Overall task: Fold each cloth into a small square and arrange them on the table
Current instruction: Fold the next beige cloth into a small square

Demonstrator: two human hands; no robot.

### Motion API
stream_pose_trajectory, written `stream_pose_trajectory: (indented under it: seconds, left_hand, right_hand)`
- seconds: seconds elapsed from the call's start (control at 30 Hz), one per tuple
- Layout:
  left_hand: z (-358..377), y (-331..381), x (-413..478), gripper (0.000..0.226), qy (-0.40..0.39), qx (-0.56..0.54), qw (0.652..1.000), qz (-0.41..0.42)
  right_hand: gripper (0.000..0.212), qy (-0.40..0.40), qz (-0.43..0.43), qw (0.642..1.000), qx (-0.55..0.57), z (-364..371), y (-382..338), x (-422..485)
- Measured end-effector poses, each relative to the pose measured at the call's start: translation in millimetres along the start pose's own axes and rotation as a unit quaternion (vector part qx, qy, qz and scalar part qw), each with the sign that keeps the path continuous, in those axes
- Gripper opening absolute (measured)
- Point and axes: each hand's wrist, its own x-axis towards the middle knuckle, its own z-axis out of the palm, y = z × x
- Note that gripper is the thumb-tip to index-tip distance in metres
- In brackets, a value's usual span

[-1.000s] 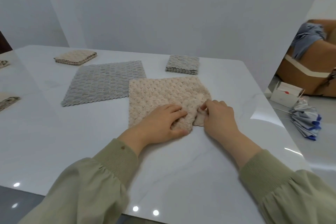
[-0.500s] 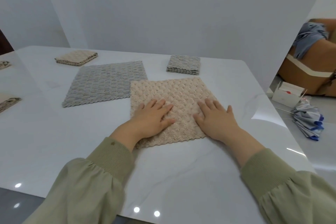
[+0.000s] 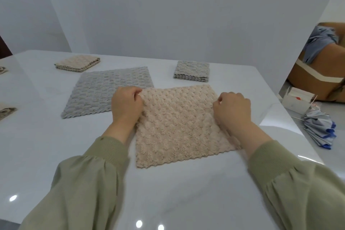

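Table (image 3: 186, 183): white top under both hands
Grey cloth (image 3: 104, 89): spread flat, just beyond the left hand
Beige cloth (image 3: 179, 125): flat between the hands
Left hand (image 3: 127, 106): pinches its far left corner
Right hand (image 3: 232, 110): fingers curled on its far right corner
Folded grey square (image 3: 192, 71): beyond both hands
White box (image 3: 296, 101): right of right hand, print too blurred to read

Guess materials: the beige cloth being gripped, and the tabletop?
Beige cloth: looks like plush microfiber or coral fleece, matte, given raised scale-like tufts and scalloped edge. Tabletop: glossy white stone or stone-look slab, judging by faint grey veins and sharp light reflections; cannot tell which.
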Motion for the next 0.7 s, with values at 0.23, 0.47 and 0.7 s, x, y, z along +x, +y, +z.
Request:
stream_pose_trajectory:
  seconds: [0.23, 0.47, 0.7]
  left_hand:
    - [22, -18, 24, 0.029, -0.014, 0.042, 0.999, -0.011]
    - [38, -34, 33, 0.042, -0.135, 0.187, 0.972, -0.037]
    - [37, -31, 32, 0.056, -0.201, 0.215, 0.955, -0.034]
  right_hand:
    - [0.021, -0.098, 0.055, 0.994, 0.016, 19, -20, 59]
    - [0.024, 0.003, 0.006, 0.999, 0.047, 53, -2, 71]
    - [0.052, -0.131, -0.078, 0.984, 0.087, 58, -7, 72]
